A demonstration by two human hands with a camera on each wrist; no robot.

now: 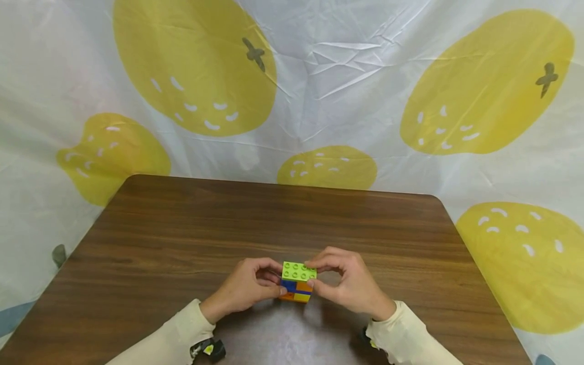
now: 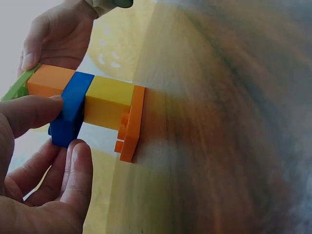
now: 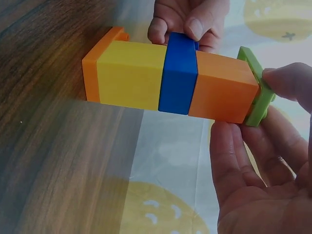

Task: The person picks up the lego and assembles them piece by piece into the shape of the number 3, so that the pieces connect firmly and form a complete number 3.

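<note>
A tower of toy building bricks stands upright on the table in front of me. From the bottom it has a flat orange brick (image 3: pixel 91 78), a yellow block (image 3: pixel 129 75), a flat blue brick (image 3: pixel 179 75), an orange block (image 3: pixel 222 87) and a lime green studded plate (image 1: pixel 296 271). My left hand (image 1: pixel 244 288) pinches the blue brick at its overhanging end, thumb on one side and fingers on the other. With thumb and fingers, my right hand (image 1: pixel 353 284) grips the green plate, which sits slightly tilted against the orange block in the right wrist view.
The brown wood-grain table (image 1: pixel 255 218) reaches back to a white cloth (image 1: pixel 319 101) printed with yellow fruit, hanging behind it and at both sides. Dark devices are strapped at both wrists, below the cream sleeves (image 1: pixel 171 332).
</note>
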